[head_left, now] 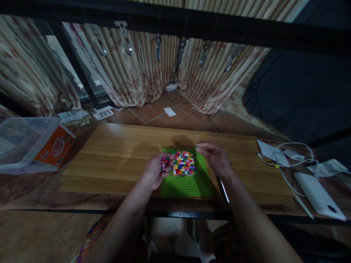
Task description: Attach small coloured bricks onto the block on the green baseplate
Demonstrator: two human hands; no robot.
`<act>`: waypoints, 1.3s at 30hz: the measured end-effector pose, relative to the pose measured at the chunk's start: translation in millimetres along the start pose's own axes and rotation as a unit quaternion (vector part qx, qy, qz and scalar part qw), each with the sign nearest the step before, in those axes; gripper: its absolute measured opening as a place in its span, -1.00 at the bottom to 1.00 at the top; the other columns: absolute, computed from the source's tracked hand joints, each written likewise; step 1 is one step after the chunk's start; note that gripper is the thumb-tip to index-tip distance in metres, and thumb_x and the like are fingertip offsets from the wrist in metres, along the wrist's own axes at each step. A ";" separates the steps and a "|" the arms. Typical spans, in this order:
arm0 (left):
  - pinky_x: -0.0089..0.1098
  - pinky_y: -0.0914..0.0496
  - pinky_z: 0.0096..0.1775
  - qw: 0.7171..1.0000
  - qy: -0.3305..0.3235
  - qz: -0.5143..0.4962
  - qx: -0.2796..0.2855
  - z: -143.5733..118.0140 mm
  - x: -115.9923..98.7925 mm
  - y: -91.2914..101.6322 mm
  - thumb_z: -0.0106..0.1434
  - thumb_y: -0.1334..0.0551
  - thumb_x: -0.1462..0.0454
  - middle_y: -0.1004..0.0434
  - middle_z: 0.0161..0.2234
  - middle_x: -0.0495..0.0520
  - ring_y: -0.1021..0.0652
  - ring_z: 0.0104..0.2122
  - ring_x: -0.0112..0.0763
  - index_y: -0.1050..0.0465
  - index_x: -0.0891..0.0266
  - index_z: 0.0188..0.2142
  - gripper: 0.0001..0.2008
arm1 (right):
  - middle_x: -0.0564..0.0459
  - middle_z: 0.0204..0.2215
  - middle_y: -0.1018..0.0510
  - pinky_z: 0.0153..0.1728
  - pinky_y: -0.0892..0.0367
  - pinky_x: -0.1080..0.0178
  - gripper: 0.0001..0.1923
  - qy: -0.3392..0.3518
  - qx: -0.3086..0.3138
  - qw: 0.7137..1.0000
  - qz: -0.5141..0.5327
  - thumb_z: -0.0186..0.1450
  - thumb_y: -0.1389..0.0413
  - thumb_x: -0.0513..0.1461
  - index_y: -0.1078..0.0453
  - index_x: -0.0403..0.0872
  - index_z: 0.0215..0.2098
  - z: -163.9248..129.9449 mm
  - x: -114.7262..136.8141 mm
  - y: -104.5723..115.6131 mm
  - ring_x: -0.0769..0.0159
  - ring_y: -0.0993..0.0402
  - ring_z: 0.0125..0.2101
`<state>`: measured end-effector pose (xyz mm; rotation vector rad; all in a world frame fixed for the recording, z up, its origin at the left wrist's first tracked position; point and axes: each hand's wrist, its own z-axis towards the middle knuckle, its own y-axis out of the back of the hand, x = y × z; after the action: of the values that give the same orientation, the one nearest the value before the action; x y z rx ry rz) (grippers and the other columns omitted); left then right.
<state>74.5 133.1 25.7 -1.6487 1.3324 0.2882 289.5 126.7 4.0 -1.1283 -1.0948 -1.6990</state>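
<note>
On a green studded baseplate [189, 187] stands a square block of small multicoloured toy bricks [184, 162]. Just left of the block, my left hand [154, 169] is cupped around several loose toy bricks [164, 164], mostly pink and red. My right hand [214, 156] is above the plate's right edge, thumb and fingers pinched together. A tiny green brick [196, 147] shows at its fingertips, apart from the block. Below my right forearm lies a dark phone-like object [224, 190], partly hidden by the arm.
The plate lies on a wooden board [115, 157]. A clear plastic bin [27, 142] with an orange label stands at the left. To the right are a white cable [287, 181], a white power bank [319, 195] and papers [272, 152]. Metal hooks [203, 58] hang from a dark bar ahead.
</note>
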 end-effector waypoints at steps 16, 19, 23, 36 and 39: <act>-0.62 0.05 -0.69 0.999 -0.035 0.013 0.028 -0.9 0.7 3.9 0.15 -0.20 0.34 -0.27 -0.53 -0.04 -0.20 -0.67 -0.69 -0.44 0.38 -0.32 -0.88 | 0.03 -0.38 -0.67 -0.16 -0.38 0.12 -0.81 -0.107 0.072 0.992 -0.014 0.01 -0.29 -0.14 -0.60 -0.02 -0.41 2.8 -15.0 -16.9 0.17 -0.56 -0.29; -0.63 0.07 -0.69 0.998 -0.040 0.018 0.038 -2.4 1.3 2.9 0.13 -0.27 0.32 -0.26 -0.55 -0.08 -0.17 -0.68 -0.72 -0.45 0.38 -0.33 -0.87 | 0.03 -0.40 -0.67 -0.19 -0.39 0.13 -0.81 -0.105 0.090 0.989 -0.049 0.03 -0.27 -0.13 -0.59 -0.03 -0.40 5.4 -13.8 -15.3 0.18 -0.56 -0.32; -0.62 0.07 -0.68 0.997 -0.051 0.027 0.048 -2.2 2.9 2.0 0.07 -0.36 0.28 -0.26 -0.56 -0.10 -0.16 -0.68 -0.74 -0.45 0.37 -0.34 -0.80 | 0.04 -0.39 -0.67 -0.21 -0.38 0.15 -0.83 -0.092 0.113 0.986 -0.076 0.07 -0.24 -0.15 -0.59 -0.03 -0.39 8.3 -13.2 -14.3 0.19 -0.56 -0.34; -0.61 0.09 -0.69 0.995 -0.026 0.050 0.087 -0.4 12.0 -1.4 0.08 -0.34 0.00 -0.19 -0.58 -0.12 -0.14 -0.69 -0.73 -0.46 0.36 -0.35 -0.58 | 0.01 -0.24 -0.62 -0.14 -0.38 0.16 -0.80 0.028 0.033 0.998 -0.052 0.21 -0.19 -0.13 -0.56 0.00 -0.23 -10.3 2.7 -10.5 0.23 -0.53 -0.22; -0.61 0.09 -0.69 0.994 -0.021 0.057 0.087 0.0 13.1 -2.8 0.13 -0.30 -0.02 -0.21 -0.58 -0.11 -0.14 -0.69 -0.72 -0.44 0.34 -0.36 -0.59 | 0.05 -0.26 -0.59 -0.16 -0.37 0.20 -0.83 0.075 0.102 0.990 -0.061 0.24 -0.19 -0.14 -0.55 0.03 -0.22 -20.7 24.2 -20.3 0.27 -0.51 -0.22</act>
<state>81.9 124.8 18.2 -1.4182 1.3836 0.2655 258.6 109.6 17.8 -0.8067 -1.2311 -1.6921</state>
